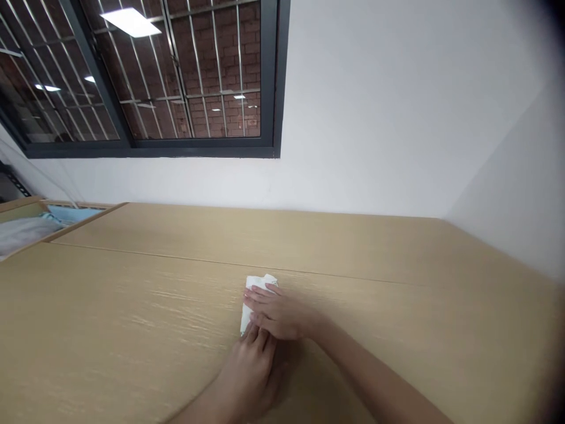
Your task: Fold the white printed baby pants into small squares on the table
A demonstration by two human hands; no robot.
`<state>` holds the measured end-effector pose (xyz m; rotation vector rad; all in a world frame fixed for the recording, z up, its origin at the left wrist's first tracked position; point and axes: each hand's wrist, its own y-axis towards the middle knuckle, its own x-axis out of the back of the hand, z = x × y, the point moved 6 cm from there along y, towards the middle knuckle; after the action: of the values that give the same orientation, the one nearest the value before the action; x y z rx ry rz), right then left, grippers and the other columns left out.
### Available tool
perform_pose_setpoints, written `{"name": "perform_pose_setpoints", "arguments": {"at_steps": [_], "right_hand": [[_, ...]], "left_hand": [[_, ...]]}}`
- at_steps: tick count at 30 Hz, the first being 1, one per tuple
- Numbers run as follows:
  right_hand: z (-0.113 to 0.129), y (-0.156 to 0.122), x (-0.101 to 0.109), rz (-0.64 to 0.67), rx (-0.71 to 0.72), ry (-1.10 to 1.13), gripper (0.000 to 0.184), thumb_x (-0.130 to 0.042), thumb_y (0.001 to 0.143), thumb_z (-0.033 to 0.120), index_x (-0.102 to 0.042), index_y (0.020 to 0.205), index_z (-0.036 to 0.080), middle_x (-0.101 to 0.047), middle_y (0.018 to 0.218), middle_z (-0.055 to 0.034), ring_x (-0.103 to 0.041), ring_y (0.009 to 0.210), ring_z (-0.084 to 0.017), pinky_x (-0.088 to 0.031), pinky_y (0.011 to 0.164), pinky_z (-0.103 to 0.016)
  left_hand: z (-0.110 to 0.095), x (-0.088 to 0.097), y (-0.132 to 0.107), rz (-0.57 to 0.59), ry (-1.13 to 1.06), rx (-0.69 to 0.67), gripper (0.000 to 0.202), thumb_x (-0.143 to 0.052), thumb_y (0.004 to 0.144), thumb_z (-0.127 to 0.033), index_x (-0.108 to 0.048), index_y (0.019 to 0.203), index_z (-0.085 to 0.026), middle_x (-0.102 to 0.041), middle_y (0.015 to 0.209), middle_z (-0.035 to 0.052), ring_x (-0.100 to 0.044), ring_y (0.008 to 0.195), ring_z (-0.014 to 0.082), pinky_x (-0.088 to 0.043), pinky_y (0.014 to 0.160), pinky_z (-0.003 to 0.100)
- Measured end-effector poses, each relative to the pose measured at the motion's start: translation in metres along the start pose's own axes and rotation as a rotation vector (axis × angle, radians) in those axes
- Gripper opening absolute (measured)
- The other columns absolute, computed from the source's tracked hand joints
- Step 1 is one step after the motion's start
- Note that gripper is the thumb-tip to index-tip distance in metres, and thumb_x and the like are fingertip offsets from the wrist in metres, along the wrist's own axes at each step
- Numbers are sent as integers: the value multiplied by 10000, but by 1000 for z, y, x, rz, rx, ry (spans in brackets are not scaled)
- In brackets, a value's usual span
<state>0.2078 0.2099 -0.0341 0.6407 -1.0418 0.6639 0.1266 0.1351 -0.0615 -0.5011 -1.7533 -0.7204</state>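
A folded white tissue [248,305] lies flat on a pale wooden surface [132,353], just below the seam between two boards. My right hand [282,312] rests on top of it, fingers stretched out and slightly spread toward the left. At the tissue's lower end is my left hand [253,365], its fingers bent and closed on that edge. The left fingertips touch the right hand and are partly hidden by it. Shiny streaks mark the wood to the left of the tissue.
A dark-framed window [203,147] with metal bars is set in the white wall [362,118] behind the wooden surface. At the far left, an open wooden compartment [83,227] holds whitish and light blue material. Another wall [521,194] borders the right side.
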Motion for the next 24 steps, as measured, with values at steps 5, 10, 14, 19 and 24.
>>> {"name": "perform_pose_setpoints", "arguments": {"at_steps": [5,10,14,19,24], "right_hand": [[-11,0,9,-134,61,-78,438,-435,1030,253,-519,1461,245,-474,1538,-90,-432,1432,-283,-305,1189,-563],[-28,1,10,-166,5,-136,461,-426,1046,289,-467,1498,208,-438,1561,-119,-359,1473,-291,-298,1190,-564],[-48,0,8,-177,-64,-124,481,-374,1064,332,-419,1532,229,-387,1597,-102,-316,1496,-264,-266,1214,-539],[-65,-5,5,-185,-183,-50,542,-273,1083,387,-306,1585,184,-317,1629,-119,-262,1518,-252,-227,1233,-519],[-79,-14,13,-393,-318,148,601,-261,1075,466,-259,1595,165,-314,1626,-161,-314,1495,-264,-273,1214,-522]], "left_hand": [[2,-4,-2,-26,19,-40,657,-532,933,-362,-396,1501,-62,-456,1508,242,-431,1405,420,-446,1134,567],[5,-6,-3,-16,31,-43,711,-533,929,-349,-313,1550,-81,-365,1560,220,-399,1412,437,-471,1100,576],[4,-3,0,21,59,-22,700,-513,931,-337,-315,1546,-67,-322,1573,211,-403,1405,436,-490,1082,562],[1,1,0,29,88,-37,652,-491,947,-333,-375,1500,-9,-349,1558,227,-425,1388,440,-505,1073,549],[16,23,1,-126,-116,-46,417,-435,994,-289,-519,1387,-179,-596,1420,111,-570,1309,289,-534,1048,426]]}}
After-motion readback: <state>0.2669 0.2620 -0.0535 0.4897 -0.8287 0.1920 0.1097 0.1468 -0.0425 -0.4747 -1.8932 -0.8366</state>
